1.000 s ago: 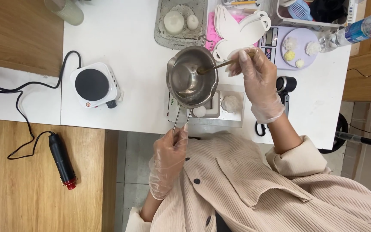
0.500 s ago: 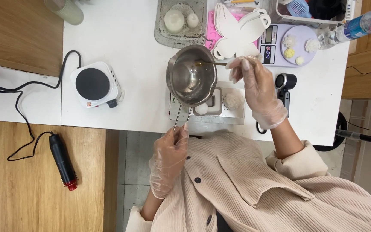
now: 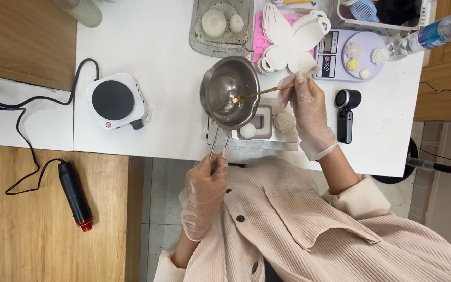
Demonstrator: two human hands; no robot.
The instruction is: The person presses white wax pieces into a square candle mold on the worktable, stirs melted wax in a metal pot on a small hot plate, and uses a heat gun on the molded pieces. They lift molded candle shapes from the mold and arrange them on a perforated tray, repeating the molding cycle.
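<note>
The steel pot hangs over the white surface, its wire handle clamped in your left grip, directly above that hand. Your right grip, just right of the pot, pinches a thin gold spoon, tip inside the bowl. Below the pot: a grey mould tray. Far left: a small hotplate.

The right hand is now lower and closer to the steel pot than before. The gold spoon now points down-left, its tip deeper at the pot's middle.
</note>
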